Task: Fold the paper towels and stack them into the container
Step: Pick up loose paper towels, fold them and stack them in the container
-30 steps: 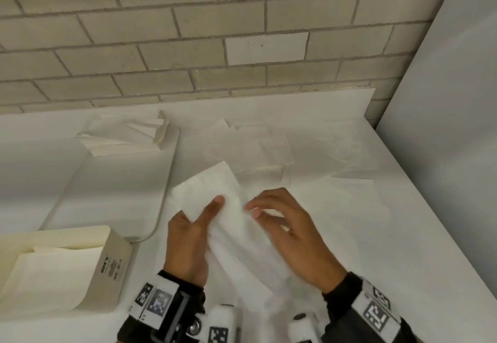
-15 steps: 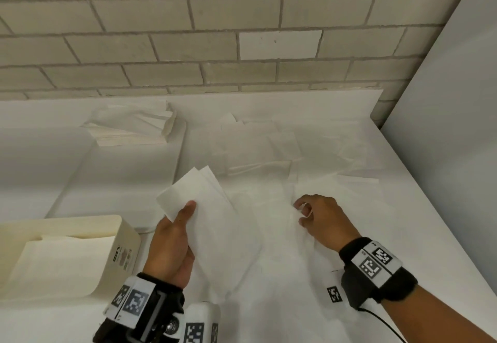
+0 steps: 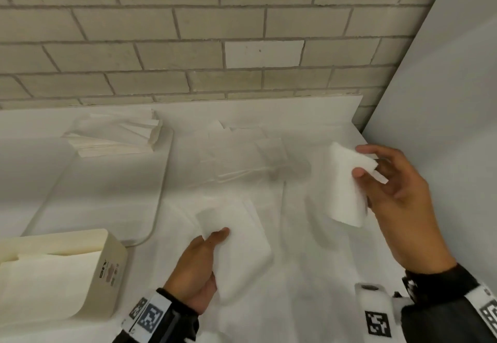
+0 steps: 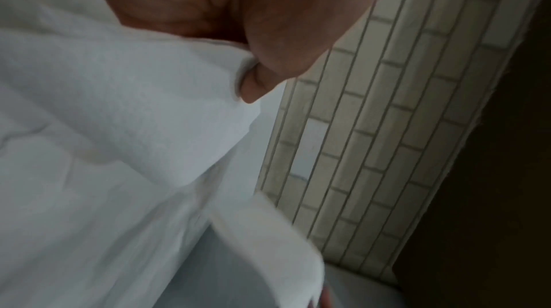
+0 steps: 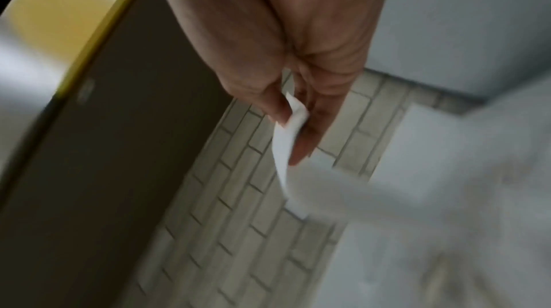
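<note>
Paper this thin slips easily: the left hand (image 3: 197,270) pinches one folded towel (image 3: 236,238) low over the counter (image 3: 309,275), the right hand (image 3: 398,197) pinches another towel (image 3: 347,189) aloft. Either fold (both loosely held) could spring open before reaching the container (image 3: 107,270) at far left.

The folded white paper towel (image 3: 236,238) pinched in the left hand (image 3: 196,275) looks soft, matt and faintly fibrous; the wrist view shows a fuzzy, quilted texture (image 4: 125,106). The second folded white paper towel (image 3: 347,186) in the right hand (image 3: 398,203) has the same matt, thick paper look. The cream rectangular plastic container (image 3: 107,270) is smooth with a dull sheen. The white worktop (image 3: 80,203) is smooth and slightly satin. The beige brick wall (image 3: 188,47) is matt and slightly rough, with recessed grout lines.
</note>
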`<action>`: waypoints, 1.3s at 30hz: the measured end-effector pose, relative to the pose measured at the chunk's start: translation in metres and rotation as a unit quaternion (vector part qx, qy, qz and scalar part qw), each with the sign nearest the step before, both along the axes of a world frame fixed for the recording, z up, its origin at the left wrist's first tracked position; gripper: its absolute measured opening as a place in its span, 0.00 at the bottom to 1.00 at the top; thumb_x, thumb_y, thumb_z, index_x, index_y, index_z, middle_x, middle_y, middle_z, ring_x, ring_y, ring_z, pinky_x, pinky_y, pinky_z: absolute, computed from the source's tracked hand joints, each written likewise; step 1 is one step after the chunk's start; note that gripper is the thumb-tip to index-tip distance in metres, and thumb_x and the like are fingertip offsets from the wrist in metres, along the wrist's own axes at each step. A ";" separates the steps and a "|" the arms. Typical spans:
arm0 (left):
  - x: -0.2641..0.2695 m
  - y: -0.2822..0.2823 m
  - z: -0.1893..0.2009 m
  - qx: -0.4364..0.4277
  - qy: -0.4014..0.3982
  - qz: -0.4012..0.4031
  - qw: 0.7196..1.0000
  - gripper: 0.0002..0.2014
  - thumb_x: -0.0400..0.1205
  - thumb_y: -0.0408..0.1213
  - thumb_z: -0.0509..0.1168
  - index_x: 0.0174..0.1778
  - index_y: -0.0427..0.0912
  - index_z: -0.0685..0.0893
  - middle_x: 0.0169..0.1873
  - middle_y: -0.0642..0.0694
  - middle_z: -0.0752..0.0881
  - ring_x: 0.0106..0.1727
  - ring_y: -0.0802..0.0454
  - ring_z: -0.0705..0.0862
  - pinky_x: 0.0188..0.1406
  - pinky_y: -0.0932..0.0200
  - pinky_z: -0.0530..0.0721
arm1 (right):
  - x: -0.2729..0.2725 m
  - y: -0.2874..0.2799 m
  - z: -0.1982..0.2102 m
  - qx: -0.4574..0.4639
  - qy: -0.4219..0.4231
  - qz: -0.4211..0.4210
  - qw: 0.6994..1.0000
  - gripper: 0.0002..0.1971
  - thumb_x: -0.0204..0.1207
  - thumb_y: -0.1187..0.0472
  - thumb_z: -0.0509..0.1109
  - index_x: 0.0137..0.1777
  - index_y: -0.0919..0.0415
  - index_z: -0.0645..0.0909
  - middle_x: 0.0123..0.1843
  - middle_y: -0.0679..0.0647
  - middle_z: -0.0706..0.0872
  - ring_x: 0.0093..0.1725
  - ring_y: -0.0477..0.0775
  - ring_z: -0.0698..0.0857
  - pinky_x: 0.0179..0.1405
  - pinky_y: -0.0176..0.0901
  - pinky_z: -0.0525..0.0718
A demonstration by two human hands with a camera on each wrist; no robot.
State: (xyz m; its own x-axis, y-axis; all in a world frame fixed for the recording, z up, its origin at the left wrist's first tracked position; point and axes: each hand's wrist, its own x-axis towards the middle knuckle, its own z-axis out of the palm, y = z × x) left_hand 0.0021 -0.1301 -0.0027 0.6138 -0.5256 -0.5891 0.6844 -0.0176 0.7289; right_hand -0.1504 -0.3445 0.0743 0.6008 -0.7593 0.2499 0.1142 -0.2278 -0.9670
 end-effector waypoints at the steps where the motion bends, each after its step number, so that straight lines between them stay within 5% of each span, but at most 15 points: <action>1: -0.009 -0.007 -0.001 -0.005 0.015 -0.021 1.000 0.11 0.86 0.33 0.66 0.61 0.33 0.87 0.52 0.37 0.94 0.50 0.42 0.93 0.52 0.47 0.86 | 0.000 0.004 0.002 0.051 -0.040 0.014 0.998 0.16 0.82 0.70 0.68 0.64 0.52 0.81 0.53 0.55 0.86 0.46 0.50 0.86 0.42 0.41 0.82; 4: -0.033 -0.028 -0.004 -0.011 0.049 -0.063 0.997 0.14 0.85 0.34 0.67 0.63 0.31 0.87 0.53 0.35 0.93 0.54 0.39 0.92 0.54 0.47 0.87 | 0.003 0.021 -0.004 0.067 -0.074 0.014 0.995 0.19 0.78 0.72 0.71 0.65 0.53 0.81 0.59 0.48 0.88 0.56 0.55 0.89 0.50 0.42 0.86; 6: -0.040 -0.041 -0.003 -0.019 0.063 -0.070 0.995 0.15 0.86 0.37 0.66 0.64 0.32 0.87 0.54 0.35 0.93 0.57 0.38 0.91 0.55 0.47 0.88 | 0.004 0.037 -0.010 -0.127 -0.002 0.035 0.991 0.22 0.78 0.75 0.71 0.66 0.51 0.80 0.58 0.42 0.86 0.52 0.50 0.88 0.52 0.39 0.85; 8: -0.038 -0.048 0.003 -0.044 0.068 -0.067 0.994 0.17 0.88 0.41 0.62 0.64 0.32 0.87 0.56 0.35 0.92 0.57 0.39 0.91 0.54 0.49 0.89 | 0.004 0.050 -0.019 -0.431 0.116 0.115 0.887 0.29 0.78 0.75 0.70 0.73 0.49 0.76 0.58 0.42 0.84 0.52 0.45 0.84 0.52 0.37 0.81; 10: -0.032 -0.047 0.009 -0.085 0.082 -0.072 0.990 0.22 0.89 0.47 0.59 0.62 0.32 0.90 0.56 0.34 0.92 0.54 0.42 0.93 0.49 0.52 0.91 | 0.001 0.058 -0.032 -0.584 0.196 0.206 0.760 0.36 0.72 0.73 0.73 0.78 0.48 0.70 0.53 0.45 0.82 0.47 0.45 0.81 0.44 0.39 0.79; 14: -0.020 -0.036 0.021 -0.118 0.064 -0.113 0.984 0.28 0.83 0.62 0.60 0.57 0.42 0.94 0.59 0.37 0.92 0.57 0.43 0.92 0.62 0.46 0.86 | -0.001 0.072 -0.051 -0.633 0.215 0.272 0.692 0.33 0.73 0.68 0.72 0.76 0.45 0.71 0.45 0.44 0.80 0.38 0.44 0.76 0.34 0.34 0.77; 16: -0.018 -0.032 0.018 -0.084 -0.001 -0.116 0.990 0.24 0.80 0.54 0.70 0.62 0.38 0.91 0.56 0.35 0.92 0.57 0.37 0.91 0.63 0.38 0.86 | -0.001 0.078 -0.058 -0.641 0.201 0.287 0.683 0.29 0.73 0.61 0.72 0.74 0.43 0.73 0.42 0.43 0.79 0.37 0.43 0.76 0.33 0.33 0.76; 18: -0.015 -0.029 0.008 -0.062 -0.074 -0.074 0.993 0.24 0.76 0.41 0.77 0.64 0.32 0.87 0.54 0.31 0.92 0.56 0.31 0.91 0.61 0.31 0.87 | -0.003 0.080 -0.057 -0.579 0.190 0.288 0.738 0.27 0.74 0.46 0.75 0.73 0.39 0.73 0.45 0.38 0.78 0.41 0.38 0.76 0.40 0.31 0.76; 20: -0.011 -0.022 0.004 -0.070 -0.122 -0.043 0.989 0.24 0.75 0.36 0.80 0.65 0.33 0.86 0.55 0.31 0.91 0.57 0.30 0.90 0.61 0.26 0.85 | -0.006 0.078 -0.048 -0.381 0.152 0.222 0.884 0.27 0.71 0.35 0.75 0.69 0.39 0.78 0.47 0.37 0.78 0.44 0.38 0.79 0.45 0.29 0.76; 22: -0.007 -0.015 0.005 -0.066 -0.160 -0.016 0.985 0.22 0.74 0.33 0.80 0.64 0.38 0.87 0.56 0.37 0.92 0.58 0.36 0.91 0.62 0.30 0.86 | -0.003 0.072 -0.044 -0.163 0.113 0.095 0.976 0.24 0.70 0.35 0.74 0.63 0.42 0.80 0.47 0.40 0.80 0.45 0.46 0.82 0.45 0.30 0.79; 27: -0.011 -0.003 0.007 -0.054 -0.188 -0.019 0.981 0.19 0.75 0.34 0.78 0.63 0.44 0.88 0.56 0.43 0.93 0.58 0.42 0.92 0.62 0.36 0.87 | 0.024 0.068 -0.062 0.074 0.111 0.070 0.989 0.14 0.62 0.51 0.83 0.46 0.52 0.87 0.42 0.53 0.88 0.42 0.56 0.88 0.44 0.36 0.86; 30: -0.008 0.007 0.008 -0.044 -0.175 -0.026 0.983 0.15 0.80 0.36 0.73 0.63 0.41 0.88 0.56 0.43 0.93 0.59 0.43 0.92 0.66 0.36 0.85 | 0.028 0.067 -0.068 0.095 0.073 0.065 0.991 0.08 0.65 0.58 0.82 0.42 0.56 0.89 0.41 0.52 0.91 0.43 0.52 0.89 0.48 0.34 0.87; 33: 0.000 0.021 0.007 -0.030 -0.179 -0.025 0.983 0.14 0.83 0.34 0.70 0.63 0.37 0.88 0.55 0.40 0.93 0.58 0.42 0.92 0.67 0.36 0.85 | 0.028 0.067 -0.067 0.092 0.094 0.089 0.987 0.06 0.72 0.60 0.78 0.47 0.59 0.90 0.45 0.53 0.93 0.48 0.56 0.91 0.54 0.45 0.89; 36: 0.002 0.031 0.007 -0.033 -0.198 -0.024 0.979 0.19 0.77 0.35 0.75 0.64 0.39 0.87 0.56 0.42 0.93 0.59 0.43 0.92 0.64 0.38 0.87 | 0.029 0.069 -0.064 0.079 0.096 0.082 0.989 0.10 0.72 0.56 0.75 0.48 0.61 0.89 0.45 0.55 0.93 0.48 0.59 0.90 0.56 0.56 0.88; 39: 0.003 0.035 0.007 -0.045 -0.204 -0.019 0.978 0.21 0.72 0.35 0.77 0.62 0.42 0.88 0.56 0.43 0.93 0.60 0.44 0.91 0.62 0.40 0.87 | 0.030 0.072 -0.060 0.080 0.072 0.057 0.993 0.09 0.74 0.52 0.73 0.44 0.58 0.86 0.41 0.57 0.90 0.43 0.54 0.87 0.51 0.54 0.84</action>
State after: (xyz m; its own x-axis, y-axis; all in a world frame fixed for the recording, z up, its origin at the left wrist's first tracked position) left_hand 0.0055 -0.0953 0.0047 0.7673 -0.5909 -0.2492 0.3362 0.0397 0.9410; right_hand -0.1200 -0.2729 0.0141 0.7054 -0.7078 0.0381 -0.0107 -0.0645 -0.9979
